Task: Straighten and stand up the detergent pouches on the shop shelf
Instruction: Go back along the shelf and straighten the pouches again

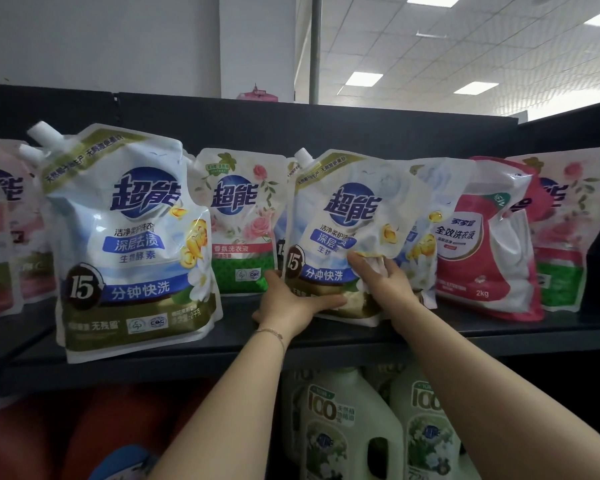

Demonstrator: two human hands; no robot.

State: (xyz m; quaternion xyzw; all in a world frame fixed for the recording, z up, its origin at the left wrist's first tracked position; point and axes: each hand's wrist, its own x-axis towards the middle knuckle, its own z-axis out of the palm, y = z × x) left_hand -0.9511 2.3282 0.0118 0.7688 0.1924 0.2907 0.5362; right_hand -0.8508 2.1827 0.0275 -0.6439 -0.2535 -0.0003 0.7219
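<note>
A white and blue detergent pouch [343, 216] with a white spout stands in the middle of the dark shelf [222, 344], its top corner folded down over its front. My left hand [291, 306] grips the pouch's lower left edge, thumb across the bottom front. My right hand [381, 278] pinches the folded-down flap at the pouch's front right. A larger-looking pouch of the same kind [132, 237] stands upright at the left near the shelf's front edge.
Floral rose pouches [239, 223] stand behind, pink ones [0, 230] at the far left. A red pouch [485, 244] leans at the right beside another floral pouch [561, 237]. Green-labelled white jugs [347, 427] stand on the lower shelf.
</note>
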